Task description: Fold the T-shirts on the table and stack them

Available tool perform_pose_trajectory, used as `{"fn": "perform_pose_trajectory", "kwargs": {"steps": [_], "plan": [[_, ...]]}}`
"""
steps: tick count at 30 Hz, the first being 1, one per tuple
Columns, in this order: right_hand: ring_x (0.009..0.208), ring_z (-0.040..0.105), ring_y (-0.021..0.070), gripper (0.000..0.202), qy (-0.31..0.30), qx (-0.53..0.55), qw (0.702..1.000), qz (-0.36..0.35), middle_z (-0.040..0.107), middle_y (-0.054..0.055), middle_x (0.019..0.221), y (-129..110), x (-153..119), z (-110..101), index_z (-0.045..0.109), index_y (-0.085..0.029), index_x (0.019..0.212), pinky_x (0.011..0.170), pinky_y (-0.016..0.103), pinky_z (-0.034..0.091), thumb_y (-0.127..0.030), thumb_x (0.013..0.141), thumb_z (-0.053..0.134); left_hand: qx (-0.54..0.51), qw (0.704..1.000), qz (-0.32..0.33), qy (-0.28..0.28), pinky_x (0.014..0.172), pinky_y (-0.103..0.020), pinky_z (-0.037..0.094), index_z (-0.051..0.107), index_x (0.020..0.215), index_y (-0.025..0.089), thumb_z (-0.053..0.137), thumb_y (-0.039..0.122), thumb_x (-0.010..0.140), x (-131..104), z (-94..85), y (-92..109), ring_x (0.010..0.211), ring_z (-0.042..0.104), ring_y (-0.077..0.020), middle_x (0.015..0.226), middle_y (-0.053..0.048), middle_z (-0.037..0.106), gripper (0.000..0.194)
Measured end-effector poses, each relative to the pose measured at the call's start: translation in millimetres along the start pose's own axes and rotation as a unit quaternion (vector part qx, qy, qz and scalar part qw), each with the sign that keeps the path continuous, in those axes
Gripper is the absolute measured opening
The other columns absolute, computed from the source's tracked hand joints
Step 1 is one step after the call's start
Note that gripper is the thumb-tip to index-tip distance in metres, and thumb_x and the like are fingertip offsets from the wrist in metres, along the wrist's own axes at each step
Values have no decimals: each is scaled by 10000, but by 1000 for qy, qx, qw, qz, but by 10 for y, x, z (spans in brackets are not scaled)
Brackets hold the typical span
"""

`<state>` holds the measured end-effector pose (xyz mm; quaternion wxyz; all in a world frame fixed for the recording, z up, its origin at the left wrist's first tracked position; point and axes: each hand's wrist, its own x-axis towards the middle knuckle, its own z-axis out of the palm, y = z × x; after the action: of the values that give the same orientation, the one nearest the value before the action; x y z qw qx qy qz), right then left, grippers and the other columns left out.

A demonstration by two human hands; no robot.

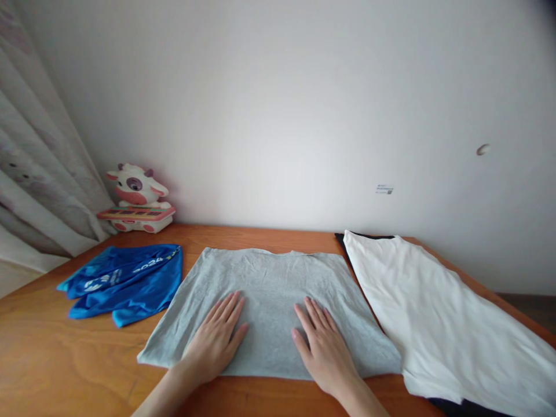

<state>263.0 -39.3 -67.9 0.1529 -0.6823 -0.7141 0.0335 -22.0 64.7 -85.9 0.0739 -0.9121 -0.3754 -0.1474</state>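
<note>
A grey shirt (269, 324) lies spread nearly flat on the wooden table, with light wrinkles toward its far edge. My left hand (215, 339) rests palm down on its left half, fingers stretched forward and thumb out. On the right half lies my right hand (325, 347), also flat, its fingers slightly apart. Both hands touch the cloth without gripping it. The cloth beneath the palms is hidden.
A blue garment (134, 281) with white print lies folded at the left. White cloth (434, 307) covers dark cloth at the right. A cow-shaped toy keyboard (136, 200) stands by the curtain (39, 162). Behind the wooden table (95, 359) rises a wall (278, 116).
</note>
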Motion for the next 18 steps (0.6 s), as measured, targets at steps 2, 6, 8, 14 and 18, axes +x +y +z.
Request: {"fn": "perform_pose_trajectory", "kwargs": {"steps": [2, 6, 8, 14, 18], "plan": [[1492, 334, 296, 652, 6, -19, 1000, 18, 326, 119, 1630, 223, -92, -51, 445, -206, 1526, 1208, 524, 304, -593, 1010, 352, 26, 999, -15, 10, 1133, -517, 438, 342, 1568, 200, 460, 533, 1001, -177, -71, -166, 1439, 432, -311, 1594, -134, 388, 668], [1484, 347, 311, 719, 31, -51, 996, 66, 346, 132, 1623, 837, -319, -52, 430, -190, 1533, 1190, 534, 337, -647, 982, 371, 55, 997, -28, 45, 1123, -460, 464, 298, 1585, 258, 505, 578, 966, -561, -173, -588, 1405, 483, -291, 1579, -83, 425, 727], [1469, 377, 314, 753, 44, -61, 993, 87, 365, 158, 1610, 1157, -417, -12, 427, -149, 1531, 1188, 528, 347, -653, 976, 364, 56, 996, -42, 61, 1098, -419, 491, 317, 1579, 266, 474, 540, 988, -742, -192, -830, 1382, 514, -268, 1563, -64, 454, 670], [1428, 438, 339, 680, 95, -91, 989, 70, 463, 186, 1547, 1444, -480, 72, 542, -109, 1438, 1145, 537, 413, -585, 981, 380, 86, 993, -68, 53, 1053, -467, 518, 456, 1514, 262, 416, 372, 1004, -1008, -277, -1118, 1359, 540, -290, 1525, -79, 514, 523], [1269, 599, 325, 431, 75, -60, 995, -8, 602, 153, 1421, 1132, -564, -236, 705, -190, 1236, 1044, 483, 510, -435, 981, 458, 63, 997, 43, 33, 1006, -320, 555, 535, 1439, 372, 548, 315, 923, -1051, -554, -946, 1253, 637, -232, 1448, 6, 609, 519]]}}
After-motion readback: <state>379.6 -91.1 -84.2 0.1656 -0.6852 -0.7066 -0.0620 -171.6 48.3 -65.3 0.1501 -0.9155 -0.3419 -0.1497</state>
